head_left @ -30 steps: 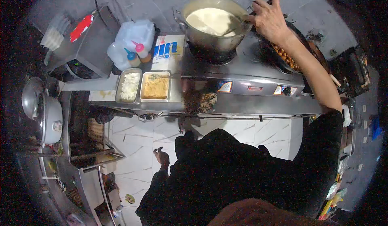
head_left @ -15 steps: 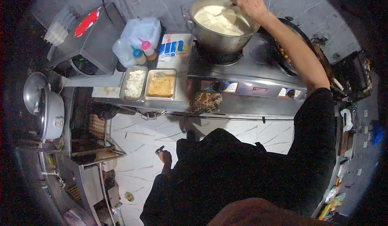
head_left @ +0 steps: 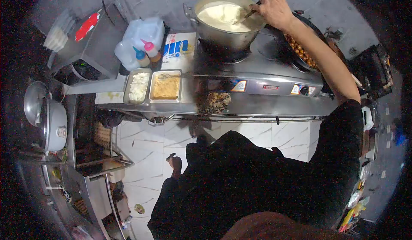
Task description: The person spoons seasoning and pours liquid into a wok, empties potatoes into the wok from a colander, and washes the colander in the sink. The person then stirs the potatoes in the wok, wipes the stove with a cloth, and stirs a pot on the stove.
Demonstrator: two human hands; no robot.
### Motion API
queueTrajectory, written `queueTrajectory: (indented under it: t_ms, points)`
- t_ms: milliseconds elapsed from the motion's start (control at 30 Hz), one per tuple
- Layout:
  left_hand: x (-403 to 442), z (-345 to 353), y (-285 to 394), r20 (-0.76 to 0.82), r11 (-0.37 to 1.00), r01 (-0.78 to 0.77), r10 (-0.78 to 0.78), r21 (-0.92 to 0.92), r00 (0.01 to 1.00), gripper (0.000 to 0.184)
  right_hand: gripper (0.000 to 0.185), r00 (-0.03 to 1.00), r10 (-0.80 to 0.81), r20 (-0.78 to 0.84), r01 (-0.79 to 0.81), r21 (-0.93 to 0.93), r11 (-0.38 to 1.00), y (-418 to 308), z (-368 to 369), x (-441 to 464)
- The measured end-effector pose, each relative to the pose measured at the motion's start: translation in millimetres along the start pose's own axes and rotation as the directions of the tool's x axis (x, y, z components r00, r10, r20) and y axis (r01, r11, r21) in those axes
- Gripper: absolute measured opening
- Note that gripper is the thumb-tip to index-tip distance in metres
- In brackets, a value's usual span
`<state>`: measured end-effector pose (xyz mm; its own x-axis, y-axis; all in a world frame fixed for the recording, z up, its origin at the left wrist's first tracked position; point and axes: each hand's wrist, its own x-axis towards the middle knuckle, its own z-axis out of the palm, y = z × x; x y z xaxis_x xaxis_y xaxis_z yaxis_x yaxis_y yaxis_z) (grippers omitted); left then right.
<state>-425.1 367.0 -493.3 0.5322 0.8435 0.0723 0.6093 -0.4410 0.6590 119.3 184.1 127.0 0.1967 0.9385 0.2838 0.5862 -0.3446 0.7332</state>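
My right hand [head_left: 274, 10] is closed round the handle of a long metal utensil [head_left: 245, 18], its lower end sunk in a pale creamy liquid [head_left: 223, 17]; whether it is a spoon or a ladle is hidden. That liquid fills much of a large metal pot [head_left: 227, 38] standing on the left burner of the stove. Low beside my body hangs my left hand [head_left: 175, 163], small in view, its fingers partly apart and nothing clearly in it. Under my right forearm, a wide dark pan [head_left: 300, 51] holds round brown pieces.
Left of the stove [head_left: 274, 79] sit a tray of white chunks [head_left: 139, 87], a tray of yellowish paste [head_left: 166, 85], squeeze bottles [head_left: 150, 49], plastic containers [head_left: 143, 34] and a printed box [head_left: 178, 51]. A rice cooker [head_left: 56, 124] stands far left. A dark-speckled round item [head_left: 214, 102] shows at the counter's front.
The view has shifted, so the counter and pot appear slightly further left. My right hand has moved rightward relative to the pot, and the utensil lies at a different angle in the liquid.
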Motion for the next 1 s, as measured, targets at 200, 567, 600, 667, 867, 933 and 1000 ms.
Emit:
queueTrajectory:
  t_ms: [200,567,600,667,867,933,1000]
  points:
    - [17,27,8,0.101,0.994,0.104,-0.108,0.044,0.989,0.025,0.016,0.999,-0.023,-0.047,0.024,0.011,1.000,1,-19,-16]
    - [4,32,18,0.198,0.978,0.193,-0.205,0.079,0.958,0.025,0.014,0.997,0.011,0.080,-0.010,-0.007,1.000,22,-3,-25]
    - [0,29,20,0.195,0.959,0.278,-0.283,0.056,0.939,0.024,0.014,0.992,0.019,0.126,-0.017,-0.015,1.000,21,-1,-20]
    - [-1,24,17,0.181,0.957,0.280,-0.288,0.070,0.940,0.024,0.015,0.993,0.024,0.118,-0.020,-0.038,0.999,19,9,-9]
    - [-6,-2,16,0.166,0.981,0.182,-0.190,0.061,0.968,0.020,0.019,1.000,0.021,-0.022,-0.023,-0.085,0.996,3,55,32]
    - [-11,-1,8,0.145,0.978,0.163,-0.181,0.128,0.973,0.020,0.021,0.999,0.039,-0.026,-0.042,-0.124,0.991,-2,73,47]
    - [-14,4,0,0.116,0.948,0.266,-0.288,0.172,0.951,0.020,0.022,0.997,0.072,0.018,-0.070,-0.098,0.993,-6,69,62]
